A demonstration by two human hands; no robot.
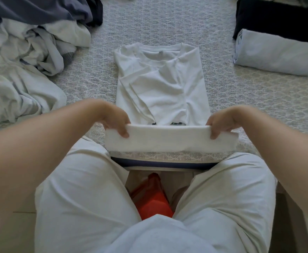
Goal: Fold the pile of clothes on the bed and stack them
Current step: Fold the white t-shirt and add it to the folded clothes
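A white T-shirt lies flat on the bed in front of me, sleeves folded in, collar at the far end. Its near hem is rolled up into a thick band. My left hand grips the left end of that band and my right hand grips the right end, both lifting it just above the bed's front edge. An unfolded pile of clothes, white, pale blue and dark blue, is heaped at the left. Two folded items sit at the far right: a pale blue one in front of a dark navy one.
The bed has a grey patterned cover. My knees in light trousers press against the bed's front edge. A red object lies on the floor between my legs.
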